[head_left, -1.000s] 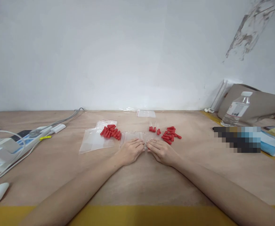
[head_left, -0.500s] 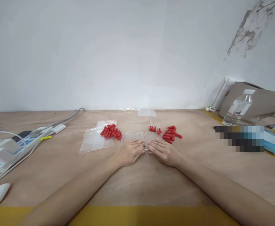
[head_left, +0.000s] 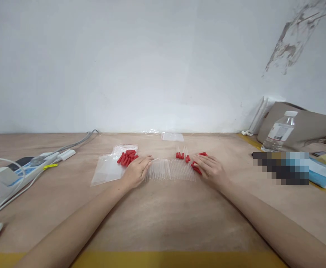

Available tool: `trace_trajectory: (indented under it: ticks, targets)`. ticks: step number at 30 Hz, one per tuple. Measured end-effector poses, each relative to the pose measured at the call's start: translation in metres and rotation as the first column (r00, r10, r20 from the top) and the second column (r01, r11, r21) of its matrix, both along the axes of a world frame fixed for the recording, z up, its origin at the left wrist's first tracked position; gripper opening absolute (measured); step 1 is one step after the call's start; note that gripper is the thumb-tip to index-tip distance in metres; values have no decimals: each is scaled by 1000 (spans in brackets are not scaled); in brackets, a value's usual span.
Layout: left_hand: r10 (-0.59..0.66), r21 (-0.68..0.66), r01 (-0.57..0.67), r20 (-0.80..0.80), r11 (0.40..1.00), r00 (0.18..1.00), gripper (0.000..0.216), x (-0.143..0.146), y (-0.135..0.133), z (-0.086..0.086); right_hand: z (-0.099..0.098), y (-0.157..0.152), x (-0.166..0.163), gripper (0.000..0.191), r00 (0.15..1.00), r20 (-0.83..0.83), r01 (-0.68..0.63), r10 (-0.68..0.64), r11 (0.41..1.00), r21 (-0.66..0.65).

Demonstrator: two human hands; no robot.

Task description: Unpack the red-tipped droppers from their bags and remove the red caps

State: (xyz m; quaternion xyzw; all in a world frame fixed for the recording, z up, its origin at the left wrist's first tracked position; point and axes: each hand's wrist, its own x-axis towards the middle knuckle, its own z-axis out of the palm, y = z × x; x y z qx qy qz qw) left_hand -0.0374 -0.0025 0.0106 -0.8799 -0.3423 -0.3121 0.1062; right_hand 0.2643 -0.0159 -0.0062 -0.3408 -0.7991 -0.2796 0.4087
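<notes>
A row of thin clear tubes (head_left: 170, 170) lies side by side on the table between my hands. My left hand (head_left: 137, 172) rests at the row's left end, fingers stretched out, beside a pile of red rubber bulbs (head_left: 126, 159). Over on the right, my right hand (head_left: 212, 169) covers part of a second group of red bulbs (head_left: 197, 169). Its fingers are extended and point toward the tubes; anything under them is hidden. Just beyond the row lie several droppers (head_left: 182, 154), clear tubes with red bulbs fitted on their near ends.
Clear zip bags (head_left: 104, 171) lie under and beside the left bulbs. Another small bag (head_left: 172, 137) is near the wall. A power strip (head_left: 29, 173) with cables sits at left. A water bottle (head_left: 280, 132) and a blue-white pack (head_left: 325, 171) are at right.
My hands have moved apart from the middle of the row, left hand to the left and right hand to the right, onto the red bulbs there. The tubes' near ends are now uncovered.
</notes>
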Motion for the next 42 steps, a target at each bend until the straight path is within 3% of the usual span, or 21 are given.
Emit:
trace_trajectory:
  ticks: [2,5,9,12,17,22,28,32,37,42]
  targets:
    - [79,-53,-78,7,995,997,28,3,1,1,1,10,8,21,981,-131,123,-140,984,-130]
    - [149,-93,-146,26,985,988,27,17,-1,2,5,27,19,28,923,-267,162,-277,910,-382]
    - [140,-122,-141,-16,982,990,32,40,0,1,16,50,40,28,831,-282,178,-479,710,-682]
    - [80,-120,-84,-39,989,996,34,55,4,-2,21,65,51,16,821,-203,189,-533,589,-786]
    - [49,-113,-59,-88,992,995,20,74,6,-7,17,72,51,14,848,-148,185,-508,547,-816]
    - [-14,-133,4,-71,991,997,17,76,-2,-9,21,67,44,21,854,-125,218,-505,565,-796]
    - [-90,-68,78,-194,995,977,43,65,-8,-5,29,64,10,20,871,-58,249,-488,539,-805]
    - [-140,-114,113,-269,987,953,44,58,-4,-7,30,65,-20,32,868,19,290,-495,476,-831]
    - [-113,-137,85,-216,987,970,40,52,-5,-7,36,67,-38,37,817,193,406,-543,304,-862]
    - [-78,-105,61,-166,993,983,42,50,-8,-8,39,72,-37,28,814,209,397,-542,255,-882]
